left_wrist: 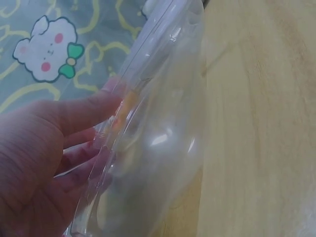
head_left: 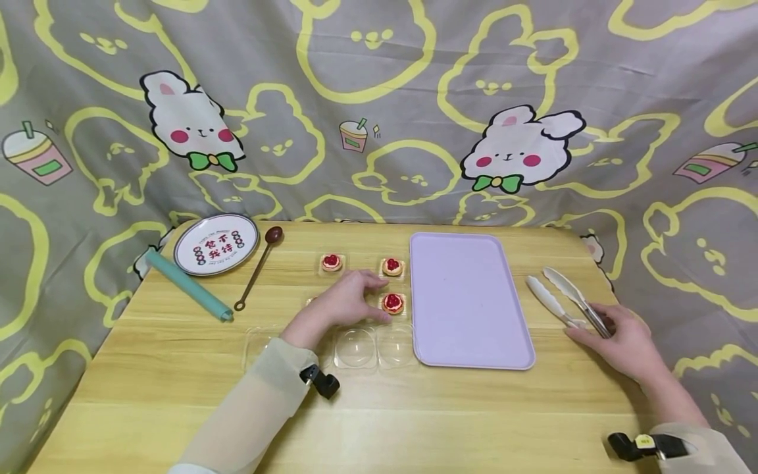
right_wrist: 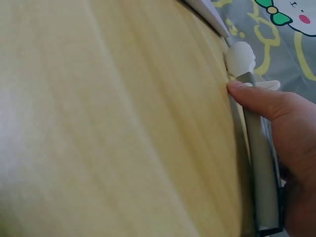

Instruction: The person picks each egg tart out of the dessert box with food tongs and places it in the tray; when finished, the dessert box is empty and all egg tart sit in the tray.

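In the head view, a clear plastic container (head_left: 355, 347) lies with its domed lid part toward the front. Small red-topped tarts (head_left: 393, 303) sit in its back compartments. My left hand (head_left: 351, 297) is over the container, thumb and fingers spread beside the tarts at its right end and hiding part of the middle. Clear plastic (left_wrist: 163, 143) partly covers the left fingers in the left wrist view. At the far right, my right hand (head_left: 622, 342) grips the metal handle of white-tipped tongs (head_left: 559, 296), whose two arms stand apart. The thumb lies along the handle in the right wrist view.
A lilac tray (head_left: 474, 299) lies between the container and the tongs. Toward the back left are a white plate (head_left: 216, 244) with red lettering, a brown long-handled spoon (head_left: 257, 270) and a teal roll (head_left: 189, 285). A patterned curtain (head_left: 379, 131) borders the table.
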Available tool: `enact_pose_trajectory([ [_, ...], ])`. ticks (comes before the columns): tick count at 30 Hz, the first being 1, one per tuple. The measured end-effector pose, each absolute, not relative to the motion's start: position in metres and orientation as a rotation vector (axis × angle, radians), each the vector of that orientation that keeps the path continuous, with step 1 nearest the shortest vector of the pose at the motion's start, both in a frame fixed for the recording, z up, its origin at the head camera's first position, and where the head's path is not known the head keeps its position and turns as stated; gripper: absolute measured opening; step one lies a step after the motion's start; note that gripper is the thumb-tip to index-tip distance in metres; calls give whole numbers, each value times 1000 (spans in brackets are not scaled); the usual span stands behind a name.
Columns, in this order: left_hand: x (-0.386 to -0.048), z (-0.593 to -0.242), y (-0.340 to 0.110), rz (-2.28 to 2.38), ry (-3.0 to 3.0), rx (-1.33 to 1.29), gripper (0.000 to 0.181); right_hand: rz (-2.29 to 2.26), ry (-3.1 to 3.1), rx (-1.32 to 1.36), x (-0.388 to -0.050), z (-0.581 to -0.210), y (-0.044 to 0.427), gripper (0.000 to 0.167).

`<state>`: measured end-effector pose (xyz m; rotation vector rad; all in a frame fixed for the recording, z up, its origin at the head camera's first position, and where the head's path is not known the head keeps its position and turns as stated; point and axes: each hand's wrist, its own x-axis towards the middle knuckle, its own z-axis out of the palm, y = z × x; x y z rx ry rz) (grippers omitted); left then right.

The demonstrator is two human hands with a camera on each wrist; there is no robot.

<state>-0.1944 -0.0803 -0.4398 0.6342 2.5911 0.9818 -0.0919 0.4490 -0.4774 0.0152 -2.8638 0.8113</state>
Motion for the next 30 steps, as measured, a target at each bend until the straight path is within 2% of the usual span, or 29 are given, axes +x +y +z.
enact_pose_trajectory([
  [9, -194, -441, -80, 1001, 2573, 627, 83, 822, -2865, -11, -91, -474, 446, 72],
  [21, -195, -441, -82, 973, 2572, 637, 84, 860, -2870, 120, -101, -419, 412, 65],
  [28, -193, -440, -81, 969, 2572, 616, 84, 862, -2831, 418, -113, -396, 369, 45],
  [30, -193, -439, -81, 970, 2569, 610, 83, 822, -2829, 500, -116, -392, 358, 46],
])
